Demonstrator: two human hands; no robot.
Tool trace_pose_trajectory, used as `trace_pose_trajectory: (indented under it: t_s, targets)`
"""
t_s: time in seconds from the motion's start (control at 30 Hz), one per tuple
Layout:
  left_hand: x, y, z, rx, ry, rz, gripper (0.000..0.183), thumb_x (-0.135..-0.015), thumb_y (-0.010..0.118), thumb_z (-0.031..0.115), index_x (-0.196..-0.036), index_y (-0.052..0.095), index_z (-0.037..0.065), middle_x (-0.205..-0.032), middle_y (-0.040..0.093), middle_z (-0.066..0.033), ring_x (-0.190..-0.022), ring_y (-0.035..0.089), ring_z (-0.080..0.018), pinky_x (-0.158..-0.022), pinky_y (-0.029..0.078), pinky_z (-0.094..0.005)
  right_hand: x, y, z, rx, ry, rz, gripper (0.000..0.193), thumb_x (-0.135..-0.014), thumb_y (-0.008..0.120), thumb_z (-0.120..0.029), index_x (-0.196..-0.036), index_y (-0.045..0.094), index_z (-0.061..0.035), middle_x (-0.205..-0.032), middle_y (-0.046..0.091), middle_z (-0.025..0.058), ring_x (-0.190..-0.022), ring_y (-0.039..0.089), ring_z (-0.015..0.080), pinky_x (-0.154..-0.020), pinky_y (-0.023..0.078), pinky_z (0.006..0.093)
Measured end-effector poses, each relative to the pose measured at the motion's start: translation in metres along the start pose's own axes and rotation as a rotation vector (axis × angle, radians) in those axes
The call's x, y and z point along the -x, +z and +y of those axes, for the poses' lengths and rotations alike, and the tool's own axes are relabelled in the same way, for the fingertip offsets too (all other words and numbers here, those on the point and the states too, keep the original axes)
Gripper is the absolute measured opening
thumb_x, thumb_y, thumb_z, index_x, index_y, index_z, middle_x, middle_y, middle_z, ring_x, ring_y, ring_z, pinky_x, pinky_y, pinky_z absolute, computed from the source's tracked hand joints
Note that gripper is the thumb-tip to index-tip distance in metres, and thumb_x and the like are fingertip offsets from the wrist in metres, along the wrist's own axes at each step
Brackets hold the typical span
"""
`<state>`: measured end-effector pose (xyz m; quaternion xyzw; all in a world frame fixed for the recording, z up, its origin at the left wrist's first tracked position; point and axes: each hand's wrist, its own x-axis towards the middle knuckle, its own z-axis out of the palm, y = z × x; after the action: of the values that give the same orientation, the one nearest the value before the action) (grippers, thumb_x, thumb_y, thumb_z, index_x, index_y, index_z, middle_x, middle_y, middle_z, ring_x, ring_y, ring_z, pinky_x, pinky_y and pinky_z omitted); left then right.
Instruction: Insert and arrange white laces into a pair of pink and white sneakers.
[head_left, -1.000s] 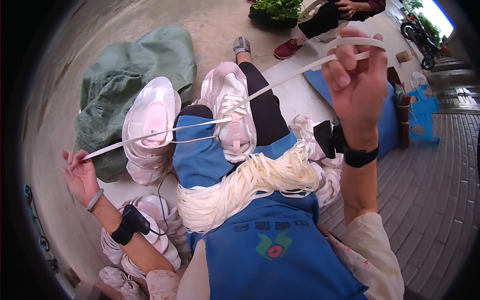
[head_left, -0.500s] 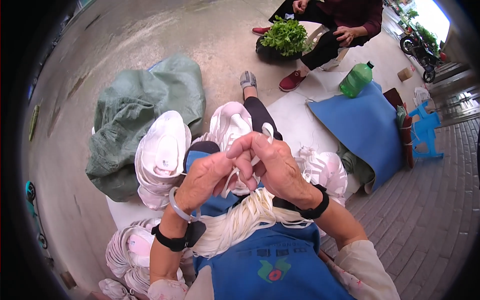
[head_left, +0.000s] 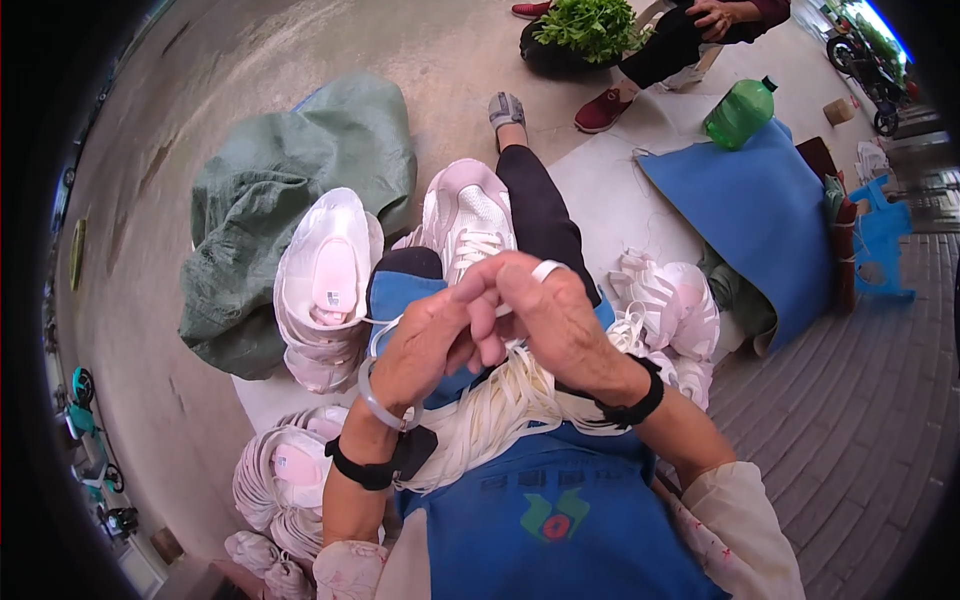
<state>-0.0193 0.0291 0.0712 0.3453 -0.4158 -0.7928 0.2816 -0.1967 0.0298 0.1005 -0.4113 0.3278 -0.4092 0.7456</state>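
Observation:
My left hand (head_left: 428, 342) and my right hand (head_left: 562, 332) meet above my lap, fingers bent and closed together. A white shoelace (head_left: 546, 270) loops over the right fingers, and a strand shows beside the left hand; the pinch itself is partly hidden. Just beyond my hands sits a pink-and-white shoe upper (head_left: 468, 212) with lacing across its front. A thick bundle of cream laces (head_left: 495, 412) lies across my lap on the blue apron (head_left: 540, 470). To the left stands a stack of nested shoe uppers (head_left: 325, 262).
More uppers are piled at lower left (head_left: 285, 470) and at right (head_left: 668, 305). A crumpled green tarp (head_left: 300, 170) lies far left. Right of my leg are a blue sheet (head_left: 740, 215), a green bottle (head_left: 742, 115) and a blue stool (head_left: 882, 240). Another person (head_left: 650, 70) sits beyond, near leafy greens (head_left: 588, 28).
The view has tilted, so the surroundings sit higher or shifted right. My hands have drawn back a little toward me, uncovering more of the laced upper. The lace stays at my fingers.

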Motion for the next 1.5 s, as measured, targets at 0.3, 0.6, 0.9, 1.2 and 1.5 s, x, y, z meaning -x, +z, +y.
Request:
trace_pose_trajectory:
  t_s: [0.3,0.6,0.9,1.2,1.5]
  targets:
    - [0.069,-0.043,0.008,-0.559,-0.132,0.396,0.021,-0.089,0.063,0.022,-0.085,0.061,0.001,-0.07,0.058,0.0017,-0.058,0.048,-0.0052,-0.05,0.038,-0.0207,0.012,-0.044,0.017,0.092,0.044,0.235,0.037,-0.099,0.046,-0.032,-0.095,0.06,0.0023,-0.069,0.059,0.0031,-0.052,0.054,0.0075,-0.044,0.044,0.0192]
    - [0.055,-0.009,0.003,-0.295,0.094,0.474,0.034,-0.091,0.058,0.013,-0.122,0.055,-0.001,-0.103,0.063,-0.0056,-0.067,0.054,-0.0057,-0.064,0.047,-0.0205,0.017,-0.012,0.043,0.381,0.208,0.03,0.02,-0.096,0.049,-0.015,-0.094,0.06,0.002,-0.072,0.06,0.0026,-0.059,0.057,0.0062,-0.05,0.047,0.0196]
    - [0.006,-0.003,-0.029,-0.196,-0.152,0.15,0.024,-0.092,0.06,0.022,-0.102,0.064,0.001,-0.075,0.06,0.0012,-0.06,0.051,-0.0037,-0.053,0.043,-0.0179,0.02,-0.021,0.052,0.398,0.208,0.146,0.019,-0.093,0.052,-0.012,-0.095,0.062,0.0039,-0.071,0.063,0.0061,-0.058,0.061,0.0081,-0.048,0.051,0.0218]
    - [0.007,0.007,-0.018,-0.353,-0.223,0.14,0.024,-0.089,0.063,0.025,-0.094,0.066,0.001,-0.069,0.058,0.0029,-0.054,0.047,-0.0035,-0.048,0.039,-0.018,0.027,-0.017,0.035,0.55,0.153,0.14,0.014,-0.091,0.051,-0.009,-0.089,0.056,0.0044,-0.066,0.061,0.0089,-0.056,0.063,0.013,-0.047,0.049,0.0267]
    - [0.006,-0.01,-0.038,-0.559,0.033,0.473,0.02,-0.09,0.062,0.024,-0.086,0.063,0.004,-0.068,0.052,0.0067,-0.061,0.042,-0.0013,-0.052,0.033,-0.0188,0.051,-0.043,0.062,0.314,0.559,0.061,0.036,-0.095,0.046,-0.026,-0.099,0.053,0.0088,-0.072,0.06,0.0113,-0.055,0.062,0.0148,-0.046,0.051,0.0255]
